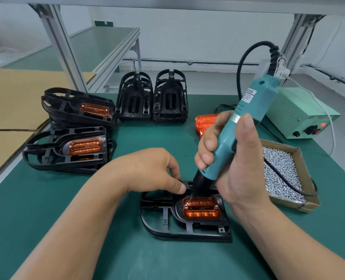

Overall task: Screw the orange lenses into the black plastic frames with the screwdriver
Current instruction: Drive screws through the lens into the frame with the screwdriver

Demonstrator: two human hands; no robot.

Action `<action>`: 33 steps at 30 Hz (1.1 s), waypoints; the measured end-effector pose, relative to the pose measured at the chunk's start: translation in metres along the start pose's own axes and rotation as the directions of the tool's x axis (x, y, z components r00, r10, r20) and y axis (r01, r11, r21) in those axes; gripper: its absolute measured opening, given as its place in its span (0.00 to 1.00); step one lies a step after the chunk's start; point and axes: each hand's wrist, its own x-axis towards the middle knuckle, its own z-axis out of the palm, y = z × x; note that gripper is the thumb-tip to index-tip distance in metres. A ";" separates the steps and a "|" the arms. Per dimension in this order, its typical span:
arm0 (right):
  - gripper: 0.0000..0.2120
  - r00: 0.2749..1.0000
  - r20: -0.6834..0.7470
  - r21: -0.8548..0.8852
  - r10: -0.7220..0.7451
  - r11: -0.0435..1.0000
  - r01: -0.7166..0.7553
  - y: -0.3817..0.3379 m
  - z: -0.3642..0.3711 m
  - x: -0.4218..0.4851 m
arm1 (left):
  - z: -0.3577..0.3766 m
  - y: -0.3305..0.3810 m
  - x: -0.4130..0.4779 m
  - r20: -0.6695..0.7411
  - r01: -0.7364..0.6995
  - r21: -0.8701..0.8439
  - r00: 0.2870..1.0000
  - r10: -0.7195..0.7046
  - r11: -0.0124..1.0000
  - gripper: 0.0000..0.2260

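A black plastic frame [163, 219] lies flat on the green mat in front of me with an orange lens [201, 208] seated in it. My right hand [234, 158] grips a teal electric screwdriver [246, 118], tilted, its bit tip on a screw at the lens's upper left corner. A second screw shows at the lens's right end. My left hand [153, 170] rests on the frame's far edge, thumb and fingers pinching it just left of the bit.
Two stacks of frames with lenses [82, 146] lie at the left. Bare black frames [151, 98] stand at the back. Loose orange lenses [205, 123] sit behind my right hand. A cardboard tray of screws [284, 174] and the power supply box [300, 116] are at the right.
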 end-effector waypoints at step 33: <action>0.24 0.957 0.287 -0.217 0.032 0.976 0.032 0.014 0.010 -0.006 | 0.002 -0.001 0.004 0.019 -0.112 0.009 0.993 0.112 0.994 0.07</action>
